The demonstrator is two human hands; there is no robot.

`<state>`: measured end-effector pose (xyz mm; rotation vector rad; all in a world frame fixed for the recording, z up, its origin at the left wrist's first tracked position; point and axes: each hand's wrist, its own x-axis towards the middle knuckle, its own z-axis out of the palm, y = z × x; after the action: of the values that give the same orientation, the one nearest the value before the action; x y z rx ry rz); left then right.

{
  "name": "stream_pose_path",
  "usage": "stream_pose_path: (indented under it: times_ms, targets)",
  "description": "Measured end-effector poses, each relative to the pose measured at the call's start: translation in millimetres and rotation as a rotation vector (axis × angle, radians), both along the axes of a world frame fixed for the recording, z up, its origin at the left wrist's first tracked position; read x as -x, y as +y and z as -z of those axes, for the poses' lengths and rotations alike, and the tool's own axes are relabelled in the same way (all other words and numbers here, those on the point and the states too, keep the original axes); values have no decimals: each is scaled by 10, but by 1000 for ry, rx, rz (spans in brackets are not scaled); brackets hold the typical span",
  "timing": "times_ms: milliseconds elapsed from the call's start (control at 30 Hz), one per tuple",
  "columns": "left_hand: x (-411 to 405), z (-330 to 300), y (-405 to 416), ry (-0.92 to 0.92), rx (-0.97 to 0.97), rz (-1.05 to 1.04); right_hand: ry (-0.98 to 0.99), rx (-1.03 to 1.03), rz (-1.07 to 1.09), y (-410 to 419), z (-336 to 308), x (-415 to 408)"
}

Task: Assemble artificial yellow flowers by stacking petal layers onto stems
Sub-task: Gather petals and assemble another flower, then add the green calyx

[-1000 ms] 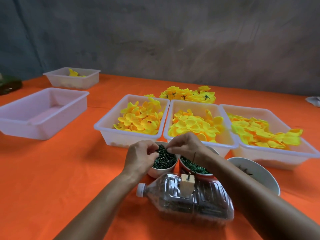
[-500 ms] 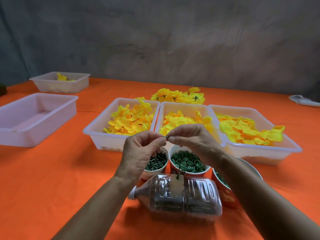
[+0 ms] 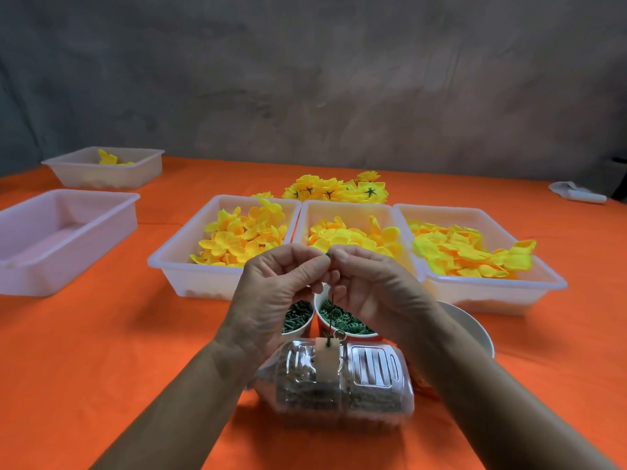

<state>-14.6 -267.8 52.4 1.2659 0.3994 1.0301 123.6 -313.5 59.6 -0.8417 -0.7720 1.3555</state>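
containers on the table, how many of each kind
Clear plastic trays: 5, three holding yellow petals, one at the far left with a few petals, one with no petals
Small cups of green parts: 2
White bowl: 1
Clear plastic bottle lying on its side: 1
Total: 9

**Grey wall behind an orange table**

The upper half of the view is filled by a rough grey wall, mottled with darker patches and streaks. Below it, a table covered in a bright orange cloth is seen, stretching from the near edge of the view back to the foot of the wall. The cloth is evenly lit, and soft shadows are cast on it. At the far right, by the wall, something dark is partly shown; what it is cannot be told.
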Motion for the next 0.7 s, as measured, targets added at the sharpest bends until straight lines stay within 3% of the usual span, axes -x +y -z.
stream_pose_path:
  times_ms: [200,300,500,700]
  targets:
    - [-60,10,-76,8,-35,-93,194,41,-51,-87,7,4]
    - [-19,52,-74,33,-16,-163,243,59,36,-124,18,-25]
    - [166,182,-76,73,-72,-211,159,111,251,-259,-27,-159]
    - [162,333,-197,191,-223,-149,50,102,277,-389,13,-148]
